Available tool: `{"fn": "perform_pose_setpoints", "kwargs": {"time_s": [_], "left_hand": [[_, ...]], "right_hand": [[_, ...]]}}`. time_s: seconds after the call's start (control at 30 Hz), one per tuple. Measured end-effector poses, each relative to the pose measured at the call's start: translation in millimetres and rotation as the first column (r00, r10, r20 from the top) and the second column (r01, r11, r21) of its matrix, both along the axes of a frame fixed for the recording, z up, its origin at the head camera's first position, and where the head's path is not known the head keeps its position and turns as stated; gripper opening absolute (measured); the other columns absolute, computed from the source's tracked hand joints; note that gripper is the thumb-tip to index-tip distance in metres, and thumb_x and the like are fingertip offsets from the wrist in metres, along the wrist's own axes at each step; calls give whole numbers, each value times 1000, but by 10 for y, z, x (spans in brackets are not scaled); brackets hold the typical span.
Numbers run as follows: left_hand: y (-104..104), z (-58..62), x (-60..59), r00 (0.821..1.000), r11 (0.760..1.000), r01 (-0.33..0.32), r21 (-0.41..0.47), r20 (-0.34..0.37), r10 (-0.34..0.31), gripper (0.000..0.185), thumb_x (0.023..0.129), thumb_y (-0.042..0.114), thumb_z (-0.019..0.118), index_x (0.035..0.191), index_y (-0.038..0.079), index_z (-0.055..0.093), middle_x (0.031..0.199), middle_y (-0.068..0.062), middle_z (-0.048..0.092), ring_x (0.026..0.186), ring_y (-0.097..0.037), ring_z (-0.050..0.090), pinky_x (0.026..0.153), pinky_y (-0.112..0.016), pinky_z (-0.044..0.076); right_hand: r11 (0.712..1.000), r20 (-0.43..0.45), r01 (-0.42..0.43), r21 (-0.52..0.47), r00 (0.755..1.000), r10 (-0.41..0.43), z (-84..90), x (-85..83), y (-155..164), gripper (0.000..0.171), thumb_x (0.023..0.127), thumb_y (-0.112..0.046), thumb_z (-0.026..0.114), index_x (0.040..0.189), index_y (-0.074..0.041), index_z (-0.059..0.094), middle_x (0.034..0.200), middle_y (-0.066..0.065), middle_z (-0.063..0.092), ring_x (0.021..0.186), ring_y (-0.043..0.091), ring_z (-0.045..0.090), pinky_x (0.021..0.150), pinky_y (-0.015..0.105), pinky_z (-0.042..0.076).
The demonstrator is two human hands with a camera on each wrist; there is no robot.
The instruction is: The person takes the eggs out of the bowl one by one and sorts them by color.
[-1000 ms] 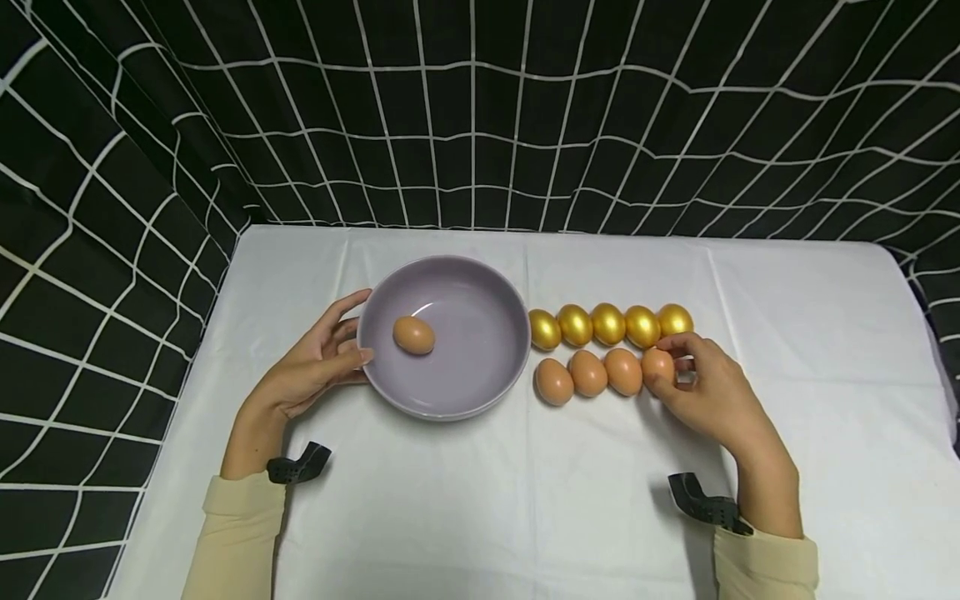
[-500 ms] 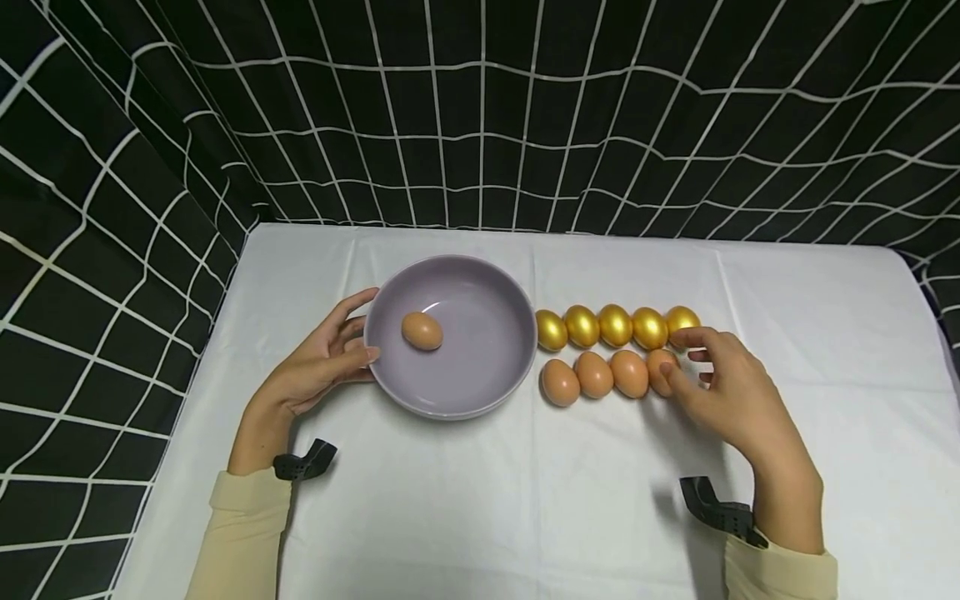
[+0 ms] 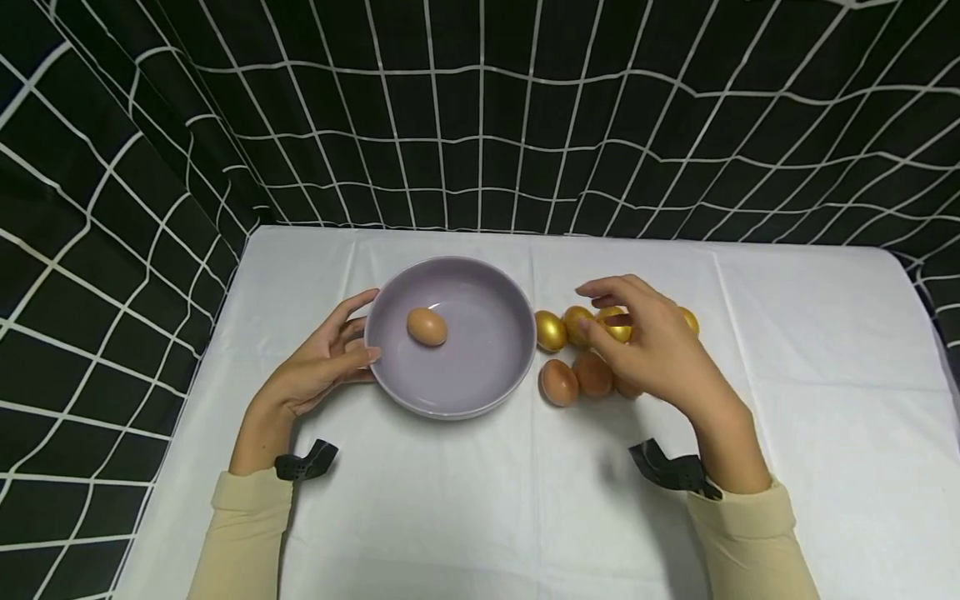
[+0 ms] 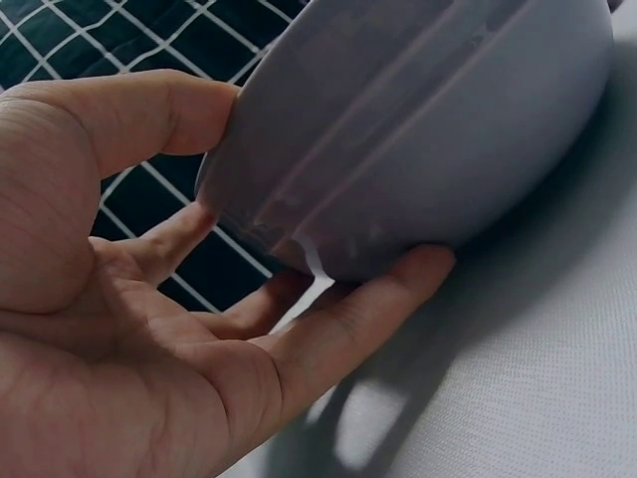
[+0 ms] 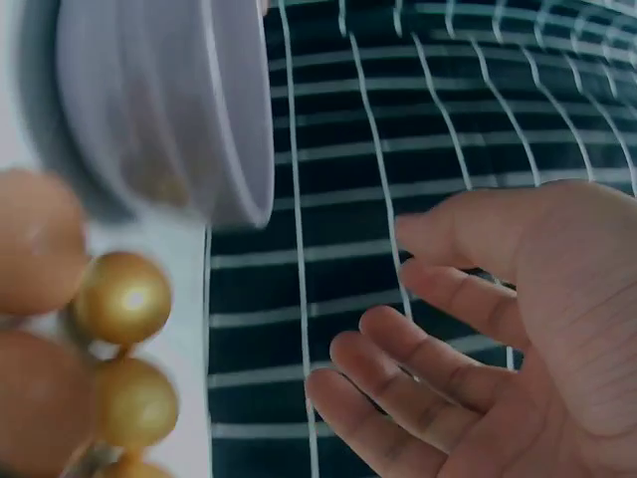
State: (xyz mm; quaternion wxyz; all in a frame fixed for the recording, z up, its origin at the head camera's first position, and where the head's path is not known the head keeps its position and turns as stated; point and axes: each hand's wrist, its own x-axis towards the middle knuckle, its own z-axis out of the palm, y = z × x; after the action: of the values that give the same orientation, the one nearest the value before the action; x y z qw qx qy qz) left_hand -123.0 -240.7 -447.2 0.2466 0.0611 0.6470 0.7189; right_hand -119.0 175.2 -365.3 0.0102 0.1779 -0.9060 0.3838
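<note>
A purple bowl (image 3: 450, 407) stands left of centre on the white table with one brown egg (image 3: 427, 327) inside it. My left hand (image 3: 358, 327) cups the bowl's left wall; the left wrist view shows the thumb on the rim and the fingers (image 4: 388, 294) under the bowl (image 4: 428, 129). To the bowl's right lie a row of gold eggs (image 3: 551, 331) and, nearer me, a row of brown eggs (image 3: 558, 382). My right hand (image 3: 592, 308) hovers over both rows and hides part of them. In the right wrist view the right hand (image 5: 383, 299) has loose fingers and holds nothing.
The white cloth-covered table (image 3: 810, 350) is walled at the back and both sides by black fabric with a white grid (image 3: 480, 117). In the right wrist view the bowl (image 5: 169, 100) and the gold eggs (image 5: 124, 297) lie just beyond my fingers.
My right hand left the rightmost brown egg, lifted and swung left, and now hangs over the middle of the egg rows. The left hand and the bowl stayed put.
</note>
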Motion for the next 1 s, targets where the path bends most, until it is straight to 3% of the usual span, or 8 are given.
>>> {"fn": "perform_pose_setpoints", "kwargs": {"time_s": [0.03,0.13,0.33,0.47,0.63,0.83,1.0], "left_hand": [[2,0,1,1000,1000,1,-2,2,-1,84,101,-3,61,168,28,21,165,-20,33,126,-24,63,96,-41,63],[8,-2,-1,1000,1000,4,0,6,-4,84,101,-3,61,168,28,21,165,-19,33,128,-23,62,96,-41,62],[-4,5,-7,1000,1000,-1,8,-3,1,84,100,-3,60,168,28,22,165,-20,33,131,-24,59,95,-40,63],[-13,-1,-3,1000,1000,1,3,-1,-1,84,101,-3,60,168,28,21,165,-20,33,129,-25,61,95,-41,63],[-16,-7,3,1000,1000,8,2,-2,-8,84,101,-3,60,168,28,20,166,-20,32,129,-24,62,96,-41,63],[-1,2,-1,1000,1000,12,9,2,-12,84,101,-3,60,168,29,21,165,-18,33,132,-22,59,95,-40,63],[5,-1,-7,1000,1000,12,11,4,-12,84,101,-3,59,168,29,20,165,-18,33,132,-22,59,95,-39,62]], "right_hand": [[1000,9,-27,-6,1000,27,20,-45,-64,33,101,-15,71,133,-10,67,130,7,69,120,26,67,100,46,60],[994,47,-108,-1,993,108,90,-193,-242,34,101,-15,69,135,-10,66,135,7,67,124,28,66,103,50,59],[960,48,-248,132,969,243,185,-454,-644,37,100,-20,70,136,-11,65,133,10,66,118,30,67,97,47,59],[923,64,-327,201,945,321,183,-561,-911,40,98,-19,69,137,-9,65,129,11,66,115,28,66,100,45,55],[889,143,-398,226,916,374,160,-667,-1206,40,96,-17,69,136,-10,67,123,12,67,117,28,66,100,44,56],[833,189,-469,294,883,430,84,-773,-1514,41,97,-19,69,137,-7,66,129,15,67,113,28,63,102,44,53],[787,233,-484,382,875,425,0,-823,-1673,38,99,-22,65,135,-8,67,125,14,64,103,25,61,97,40,53]]}}
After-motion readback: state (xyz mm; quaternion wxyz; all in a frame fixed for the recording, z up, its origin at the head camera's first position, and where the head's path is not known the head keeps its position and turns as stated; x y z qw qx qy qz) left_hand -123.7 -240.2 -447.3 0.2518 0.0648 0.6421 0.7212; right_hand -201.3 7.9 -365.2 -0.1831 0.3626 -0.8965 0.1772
